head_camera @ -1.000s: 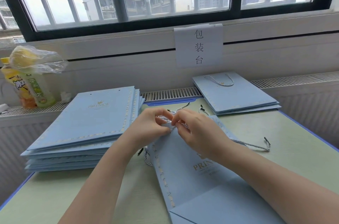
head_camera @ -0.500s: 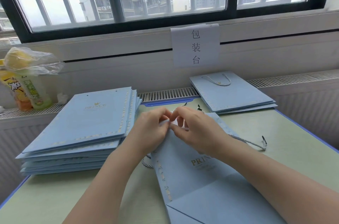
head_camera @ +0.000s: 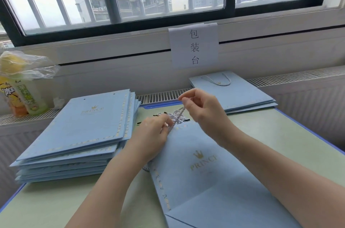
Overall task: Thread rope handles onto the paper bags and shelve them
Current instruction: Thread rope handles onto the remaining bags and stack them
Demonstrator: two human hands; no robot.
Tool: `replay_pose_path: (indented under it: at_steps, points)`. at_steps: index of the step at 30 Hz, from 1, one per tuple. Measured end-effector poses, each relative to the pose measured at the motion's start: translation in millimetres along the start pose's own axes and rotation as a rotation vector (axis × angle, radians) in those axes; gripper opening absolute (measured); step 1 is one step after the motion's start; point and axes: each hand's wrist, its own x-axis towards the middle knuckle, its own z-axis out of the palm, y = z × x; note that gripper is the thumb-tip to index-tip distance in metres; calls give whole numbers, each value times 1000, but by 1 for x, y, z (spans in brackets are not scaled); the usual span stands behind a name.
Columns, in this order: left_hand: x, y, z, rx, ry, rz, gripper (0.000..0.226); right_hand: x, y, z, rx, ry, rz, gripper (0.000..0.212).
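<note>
I see the flat blue paper bag (head_camera: 201,170) lying in the lower centre of the frame on the green table (head_camera: 280,143), its long axis running from the lower right up toward the centre, with its top edge pointing at the window and its folded bottom toward the lower edge of the frame. My left hand (head_camera: 151,134) sits at the bag's top left corner with fingers curled, gripping the paper edge where the rope (head_camera: 177,115) meets it. My right hand (head_camera: 203,108) is raised just above the top edge, thumb and forefinger pinching the rope end and drawing it up taut. More rope lies bunched just beyond the bag's top edge, black tips showing. To the left a tall stack of unthreaded bags (head_camera: 80,134) lies close beside my left forearm, its near side almost touching the working bag. At upper right a small pile of finished bags (head_camera: 237,91) with a rope handle rests across the table's far edge and the radiator grille. Bottles under a plastic bag (head_camera: 22,86) stand at the far left on the ledge. A paper sign (head_camera: 194,45) hangs below the window. Bare tabletop shows to the right of my right forearm and at lower left.
</note>
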Motion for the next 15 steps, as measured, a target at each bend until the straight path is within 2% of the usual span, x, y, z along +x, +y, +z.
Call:
replay_pose_path:
  at_steps: [3, 5, 8, 10, 11, 13, 15]
  points:
    - [0, -1, -1, 9, -48, -36, 20, 4, -4, -8, 84, 217, -58, 13]
    - [1, -2, -1, 41, -71, -45, 18, 5, -2, -9, 52, 283, -114, 10]
    - [0, -3, 5, 135, -102, -43, 15, 1, 2, -5, -33, 276, -168, 7]
    - [1, -3, 9, 198, -48, -8, 17, -1, 4, -3, -106, 224, -204, 5]
    - [1, -2, 10, 146, 20, 29, 19, -1, 4, -3, -137, 195, -220, 5]
    - [0, 5, 9, -131, 132, 94, 24, -2, 7, -2, -220, 148, -254, 7]
    - [-3, 16, 6, -445, 136, 123, 24, -2, 12, -2, -371, 129, -293, 14]
